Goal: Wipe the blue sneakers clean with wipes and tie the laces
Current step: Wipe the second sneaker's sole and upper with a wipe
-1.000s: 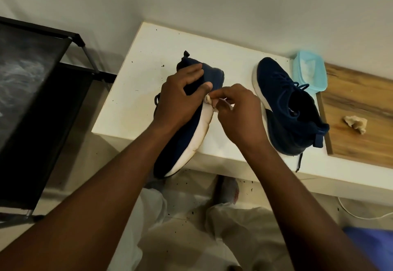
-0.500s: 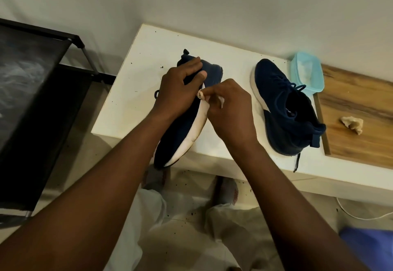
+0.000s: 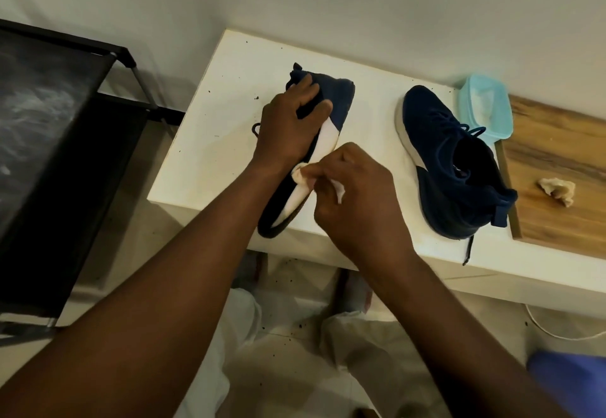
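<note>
A blue sneaker (image 3: 341, 99) lies tipped on its side on the white table (image 3: 216, 142), its white sole edge facing me and its toe past the front edge. My left hand (image 3: 288, 126) grips it over the heel and collar. My right hand (image 3: 354, 194) pinches a white wipe (image 3: 300, 175) and presses it on the white sole near the middle. The second blue sneaker (image 3: 449, 162) stands upright to the right, laces loose, one lace end hanging over the table's front.
A light blue wipe container (image 3: 485, 112) sits behind the second sneaker. A crumpled used wipe (image 3: 557, 189) lies on the wooden board (image 3: 564, 221) at the right. A black metal rack (image 3: 55, 142) stands left of the table. My legs are below.
My right hand has slid the wipe down the sole from the heel end toward the middle. My left hand keeps its hold on the sneaker.
</note>
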`<state>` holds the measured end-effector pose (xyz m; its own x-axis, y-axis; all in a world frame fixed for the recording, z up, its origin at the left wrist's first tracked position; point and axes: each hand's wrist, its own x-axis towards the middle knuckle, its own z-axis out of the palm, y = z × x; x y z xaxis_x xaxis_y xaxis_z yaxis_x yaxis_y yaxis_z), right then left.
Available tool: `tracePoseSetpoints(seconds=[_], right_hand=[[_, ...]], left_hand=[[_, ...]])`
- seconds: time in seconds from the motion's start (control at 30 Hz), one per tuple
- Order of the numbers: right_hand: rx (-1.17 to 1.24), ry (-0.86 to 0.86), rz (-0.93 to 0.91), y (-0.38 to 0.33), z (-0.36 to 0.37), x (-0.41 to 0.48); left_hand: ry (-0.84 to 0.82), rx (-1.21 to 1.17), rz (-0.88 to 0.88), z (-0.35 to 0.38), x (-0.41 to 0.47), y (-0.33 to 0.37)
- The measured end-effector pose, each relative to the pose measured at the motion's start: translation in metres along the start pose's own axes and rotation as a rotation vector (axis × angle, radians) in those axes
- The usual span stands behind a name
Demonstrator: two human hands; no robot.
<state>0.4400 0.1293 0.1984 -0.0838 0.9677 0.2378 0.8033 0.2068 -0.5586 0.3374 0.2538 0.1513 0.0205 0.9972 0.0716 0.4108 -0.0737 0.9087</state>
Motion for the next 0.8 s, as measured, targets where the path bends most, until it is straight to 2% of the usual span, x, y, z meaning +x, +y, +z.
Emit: tracePoseSetpoints(seconds=[0.1, 0.3, 0.43, 0.47, 0.53, 0.63, 0.73, 0.8], right_hand=[[-0.065, -0.045, 0.027, -0.005, 0.001, 0.013], [-0.152, -0.001, 0.014, -0.002, 0.001, 0.012], [-0.275, -0.241, -0.11, -0.014, 0.02, -0.028], [-0.263, -0.23, -0.139, -0.012, 0.022, -0.031], [-0.228, -0.104, -0.185, -0.002, 0.021, -0.017], [-0.208, 0.065, -0.143, 0.012, 0.014, 0.019], [-0.211, 0.081, -0.123, 0.008, 0.016, 0.013], [-0.29, 0.002, -0.183, -0.001, 0.026, -0.015]], left_hand=[[0.034, -0.032, -0.05, -0.005, 0.004, -0.002], [-0.104, -0.145, -0.045, -0.013, -0.013, -0.003], [-0.069, -0.189, -0.058, -0.013, -0.011, -0.005], [-0.068, -0.2, -0.06, -0.012, -0.011, -0.005], [-0.063, -0.232, -0.065, -0.01, -0.01, -0.005], [-0.075, -0.283, -0.067, -0.01, -0.01, -0.005], [-0.06, -0.275, -0.064, -0.008, -0.011, -0.004], [-0.027, -0.253, -0.066, -0.007, -0.01, -0.003]])
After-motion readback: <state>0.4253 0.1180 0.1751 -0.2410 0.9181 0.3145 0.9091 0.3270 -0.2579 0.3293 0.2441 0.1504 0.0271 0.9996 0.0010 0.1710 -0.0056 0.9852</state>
